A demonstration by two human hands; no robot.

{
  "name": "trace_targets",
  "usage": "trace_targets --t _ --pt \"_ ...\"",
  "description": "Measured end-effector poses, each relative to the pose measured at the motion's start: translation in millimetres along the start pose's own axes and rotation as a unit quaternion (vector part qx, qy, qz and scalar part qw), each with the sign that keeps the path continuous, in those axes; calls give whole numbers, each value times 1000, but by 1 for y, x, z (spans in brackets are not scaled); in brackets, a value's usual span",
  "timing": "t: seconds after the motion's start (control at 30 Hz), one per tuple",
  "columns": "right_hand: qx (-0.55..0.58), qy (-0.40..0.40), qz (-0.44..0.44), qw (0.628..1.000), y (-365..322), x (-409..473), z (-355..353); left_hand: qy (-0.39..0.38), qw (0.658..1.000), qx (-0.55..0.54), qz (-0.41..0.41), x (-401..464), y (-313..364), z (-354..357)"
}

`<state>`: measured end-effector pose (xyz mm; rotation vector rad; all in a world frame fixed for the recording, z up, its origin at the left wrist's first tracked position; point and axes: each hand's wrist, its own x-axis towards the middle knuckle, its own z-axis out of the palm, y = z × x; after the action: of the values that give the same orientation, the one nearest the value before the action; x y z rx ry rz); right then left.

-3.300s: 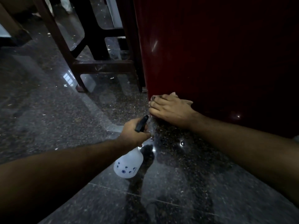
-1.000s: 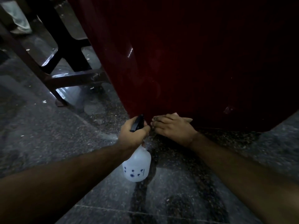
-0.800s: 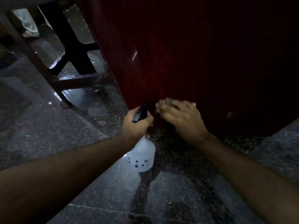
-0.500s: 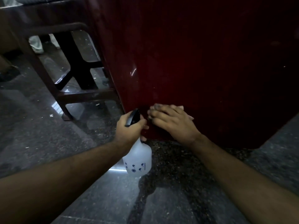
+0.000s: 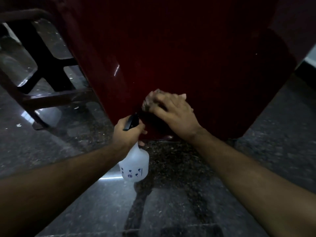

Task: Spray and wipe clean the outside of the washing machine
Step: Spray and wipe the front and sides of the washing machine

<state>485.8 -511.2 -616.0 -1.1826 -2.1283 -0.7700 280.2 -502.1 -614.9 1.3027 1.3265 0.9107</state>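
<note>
Wiping low on the washing machine point(image 5: 188, 57): right hand point(image 5: 172, 112) presses a cloth point(image 5: 150, 101); left hand point(image 5: 127, 132), at seven o'clock, grips the spray bottle point(image 5: 135, 165); overlapping strokes work best.

A dark wooden stool frame point(image 5: 51, 79) stands on the glossy speckled stone floor point(image 5: 42, 147).

Glossy dark-red washing machine point(image 5: 188, 57), translucent plastic spray bottle point(image 5: 135, 166), polished speckled stone floor point(image 5: 171, 211).
</note>
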Motion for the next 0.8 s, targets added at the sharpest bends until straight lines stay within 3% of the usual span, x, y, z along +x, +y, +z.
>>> trace_targets --t 0.13,0.23,0.43,0.5,0.6,0.67,0.73,0.8 --pt "-34 -178 -82 980 9 -82 20 -32 999 36 -19 2 -14 19" --pt "-59 -269 -66 959 17 -126 13 -82 994 59 -34 -1 -25 37" --pt "-87 -78 54 992 43 -116 -16 -123 989 54 -55 -3 -32 71" --pt "-67 -59 71 994 45 -115 -6 -121 990 48 -61 -3 -33 90" --pt "-5 -153 -16 988 36 -138 19 -112 992 38 -52 -5 -31 108" --pt "2 -223 -20 975 39 -165 27 -103 992 35 -60 -9 -31 118" --pt "24 -228 102 968 44 -189 20 -115 991 32 -68 -17 -33 128" --pt "49 -154 242 957 51 -205 7 -131 989 24 -70 -24 -36 137"
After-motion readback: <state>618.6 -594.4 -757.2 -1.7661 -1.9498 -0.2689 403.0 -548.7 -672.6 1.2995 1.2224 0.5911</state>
